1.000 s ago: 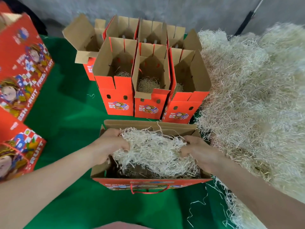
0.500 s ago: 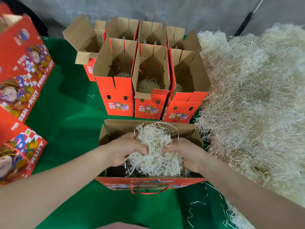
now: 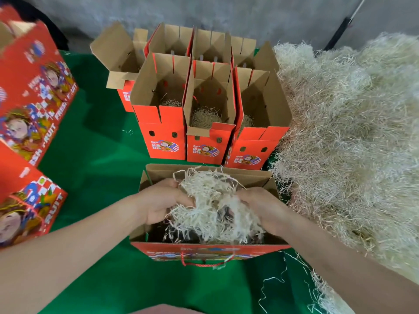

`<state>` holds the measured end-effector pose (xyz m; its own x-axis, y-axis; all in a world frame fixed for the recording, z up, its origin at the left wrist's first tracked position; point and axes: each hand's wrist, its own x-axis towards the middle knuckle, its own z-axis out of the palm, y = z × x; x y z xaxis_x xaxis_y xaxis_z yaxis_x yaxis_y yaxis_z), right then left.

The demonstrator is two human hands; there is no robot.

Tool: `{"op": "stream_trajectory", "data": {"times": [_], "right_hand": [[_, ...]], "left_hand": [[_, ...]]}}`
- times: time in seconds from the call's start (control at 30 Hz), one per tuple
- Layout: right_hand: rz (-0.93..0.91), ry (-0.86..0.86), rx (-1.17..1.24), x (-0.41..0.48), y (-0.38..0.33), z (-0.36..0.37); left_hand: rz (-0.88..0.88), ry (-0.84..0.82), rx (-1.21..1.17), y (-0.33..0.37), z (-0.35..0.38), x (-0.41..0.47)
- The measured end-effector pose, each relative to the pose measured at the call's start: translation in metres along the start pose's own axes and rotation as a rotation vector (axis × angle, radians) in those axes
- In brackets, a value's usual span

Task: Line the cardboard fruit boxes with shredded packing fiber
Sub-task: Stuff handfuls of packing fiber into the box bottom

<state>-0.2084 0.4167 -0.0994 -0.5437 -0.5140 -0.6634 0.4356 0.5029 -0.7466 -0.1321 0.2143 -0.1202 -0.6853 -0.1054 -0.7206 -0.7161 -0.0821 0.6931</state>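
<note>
both hands are clenched on the same wad of shredded packing fiber (image 3: 210, 207): the left hand (image 3: 163, 200) grips its left side and the right hand (image 3: 263, 207) its right, with the fingertips buried in the strands. the wad sits in the mouth of the nearest open fruit box (image 3: 204, 248), partly above the rim and partly down inside. dark bare space shows under it and at both ends.

the likeliest fault, as i judge it, is a lump. if the hands let go with the fiber bunched in the middle, the corners stay unlined. pulling it apart too hard could flick strands over the low front wall onto the green cloth (image 3: 95, 173), where a few loose strands (image 3: 274, 282) already lie, or tangle them in the red rope handle (image 3: 204, 265). the light box could also skid under a sideways push.

behind it, the three upright boxes (image 3: 208, 141) each hold a small nest of fiber. the big fiber pile (image 3: 351, 143) lies just to the right.
</note>
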Motion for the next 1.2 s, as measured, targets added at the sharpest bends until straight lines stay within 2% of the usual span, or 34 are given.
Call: {"op": "stream_trajectory", "data": {"times": [0.07, 0.2, 0.27, 0.37, 0.43, 0.53, 0.67, 0.77, 0.87, 0.97, 1.03, 1.2], "right_hand": [[-0.044, 0.099, -0.083, 0.000, 0.006, -0.012], [-0.041, 0.015, -0.016, 0.003, 0.000, 0.006], [-0.049, 0.036, -0.006, 0.011, 0.000, 0.019], [-0.095, 0.075, -0.038, 0.021, 0.002, 0.022], [-0.078, 0.053, -0.048, 0.020, 0.001, 0.022], [-0.042, 0.065, -0.125, 0.013, -0.001, 0.013], [-0.050, 0.146, -0.097, 0.005, -0.001, -0.009], [-0.067, 0.000, 0.004, 0.006, -0.005, 0.001], [-0.053, -0.088, 0.113, 0.006, -0.010, 0.013], [-0.069, -0.154, -0.017, 0.011, -0.006, 0.020], [-0.100, -0.157, -0.115, 0.013, -0.004, 0.023], [-0.078, 0.023, -0.219, 0.010, 0.000, -0.006]], "left_hand": [[0.028, 0.029, 0.011, 0.000, -0.007, -0.002], [0.080, -0.094, 0.132, -0.004, 0.006, -0.003], [0.057, -0.173, 0.164, -0.003, 0.012, -0.003], [0.021, -0.343, -0.072, 0.003, 0.011, -0.004], [-0.016, -0.286, -0.217, 0.004, 0.014, -0.002], [-0.030, -0.210, -0.250, 0.002, 0.007, 0.001], [0.016, -0.123, -0.325, 0.003, -0.009, -0.001], [0.042, -0.181, -0.341, 0.008, 0.002, -0.008], [0.083, -0.136, -0.224, 0.005, 0.010, -0.002], [0.098, -0.017, -0.199, 0.001, 0.019, 0.004], [0.102, 0.019, -0.184, -0.004, 0.022, 0.007], [0.114, 0.026, -0.149, 0.004, -0.016, 0.000]]}}
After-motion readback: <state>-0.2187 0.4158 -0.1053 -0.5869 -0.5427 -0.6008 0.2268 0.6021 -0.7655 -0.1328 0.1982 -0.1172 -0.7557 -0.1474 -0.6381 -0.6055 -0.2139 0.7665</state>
